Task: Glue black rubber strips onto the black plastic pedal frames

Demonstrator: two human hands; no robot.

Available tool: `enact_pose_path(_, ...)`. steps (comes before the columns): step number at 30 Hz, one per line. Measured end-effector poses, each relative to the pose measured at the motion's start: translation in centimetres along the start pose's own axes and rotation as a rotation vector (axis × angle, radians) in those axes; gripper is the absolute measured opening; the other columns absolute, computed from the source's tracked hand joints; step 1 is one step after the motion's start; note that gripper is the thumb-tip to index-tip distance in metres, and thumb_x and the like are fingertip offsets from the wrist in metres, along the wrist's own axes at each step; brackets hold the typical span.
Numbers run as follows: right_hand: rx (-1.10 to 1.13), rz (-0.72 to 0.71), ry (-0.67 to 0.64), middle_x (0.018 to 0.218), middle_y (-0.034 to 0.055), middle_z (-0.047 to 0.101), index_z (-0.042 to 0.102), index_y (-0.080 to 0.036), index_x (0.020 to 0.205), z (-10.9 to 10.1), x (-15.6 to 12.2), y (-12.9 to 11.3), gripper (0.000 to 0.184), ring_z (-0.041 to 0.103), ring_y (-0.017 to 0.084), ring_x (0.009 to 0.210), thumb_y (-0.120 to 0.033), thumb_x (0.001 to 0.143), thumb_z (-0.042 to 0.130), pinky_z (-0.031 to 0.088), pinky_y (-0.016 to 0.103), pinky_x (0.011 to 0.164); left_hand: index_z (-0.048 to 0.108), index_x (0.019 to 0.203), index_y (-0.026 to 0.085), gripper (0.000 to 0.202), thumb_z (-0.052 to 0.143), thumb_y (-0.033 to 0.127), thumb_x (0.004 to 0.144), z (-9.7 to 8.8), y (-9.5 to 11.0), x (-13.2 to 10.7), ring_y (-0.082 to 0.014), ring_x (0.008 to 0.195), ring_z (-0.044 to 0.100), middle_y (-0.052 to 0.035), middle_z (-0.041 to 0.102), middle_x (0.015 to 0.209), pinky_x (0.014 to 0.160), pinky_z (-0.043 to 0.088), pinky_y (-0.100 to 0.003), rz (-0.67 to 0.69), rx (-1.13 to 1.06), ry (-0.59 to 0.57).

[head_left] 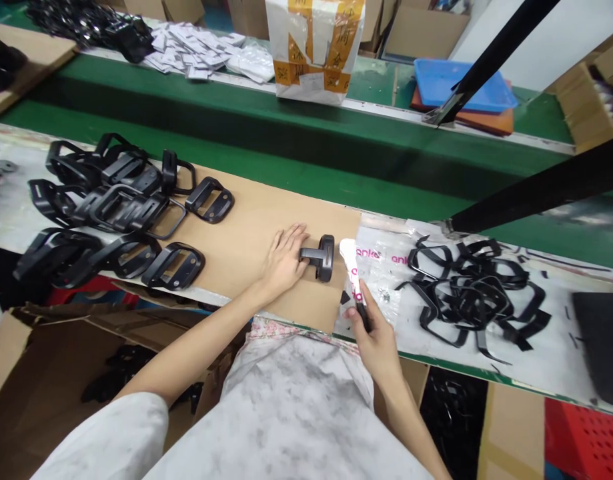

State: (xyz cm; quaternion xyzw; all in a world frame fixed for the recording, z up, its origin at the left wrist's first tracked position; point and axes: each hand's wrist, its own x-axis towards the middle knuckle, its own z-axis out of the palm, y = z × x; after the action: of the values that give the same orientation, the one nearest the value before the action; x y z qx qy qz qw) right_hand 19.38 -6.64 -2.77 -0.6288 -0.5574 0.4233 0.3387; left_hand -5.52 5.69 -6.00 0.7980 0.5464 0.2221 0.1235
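Note:
On the brown cardboard sheet [246, 247], a black bracket-like part [325, 258] stands with its slotted face to the right. My left hand [285, 257] rests at its left end, the thumb on the near side and the fingers on the far side, closed about it. Just right of the part, my right hand [377, 333] grips the black handle of a tool [351, 267] whose upper length is wrapped in white film with pink print. The tool's head, a rounded white end, is apart from the part. What kind of tool lies under the wrapping is hidden.
Several similar black parts [121, 207] crowd the bench at left. A tangle of black strips [476, 287] lies on white sheeting at right, near a slanted black post [536, 180]. A taped white package [315, 50] and a blue tray [466, 83] stand on the back shelf.

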Motion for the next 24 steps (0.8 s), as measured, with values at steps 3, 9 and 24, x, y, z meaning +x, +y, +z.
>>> enact_pose_path(3,-0.093,-0.022,0.041,0.136,0.0093,0.072,0.051,-0.025,0.162,-0.8,1.7,0.0,0.058,0.068,0.029,0.122,-0.04,0.106,0.057,0.057,0.043,0.105,0.053,0.147,0.016,0.049,0.051,0.024,0.098,-0.1,-0.2,0.1,-0.0297,0.159,0.035,-0.0155,0.046,0.166,0.133,0.021,-0.054,0.005,-0.024,-0.006)
enact_pose_path(9,-0.279,-0.2,0.073,0.143,0.0147,0.066,0.059,-0.019,0.154,-1.4,3.9,1.4,0.052,0.06,0.032,0.133,-0.029,0.104,0.047,0.05,0.052,0.114,0.062,0.135,0.016,0.04,0.058,0.034,0.099,-1.2,-0.1,0.0,-0.0337,0.149,0.045,-0.0185,0.051,0.155,0.128,0.033,-0.054,0.01,-0.087,0.016)
enact_pose_path(24,-0.405,-0.329,0.225,0.121,0.0143,0.065,0.068,-0.019,0.138,-1.3,6.3,2.5,0.046,0.061,0.031,0.115,-0.018,0.099,0.043,0.052,0.051,0.103,0.06,0.079,0.021,0.029,0.056,0.042,0.099,-4.8,0.6,-2.1,-0.0188,0.06,0.058,-0.0004,0.06,0.066,0.058,0.04,-0.028,-0.297,-0.4,0.031)
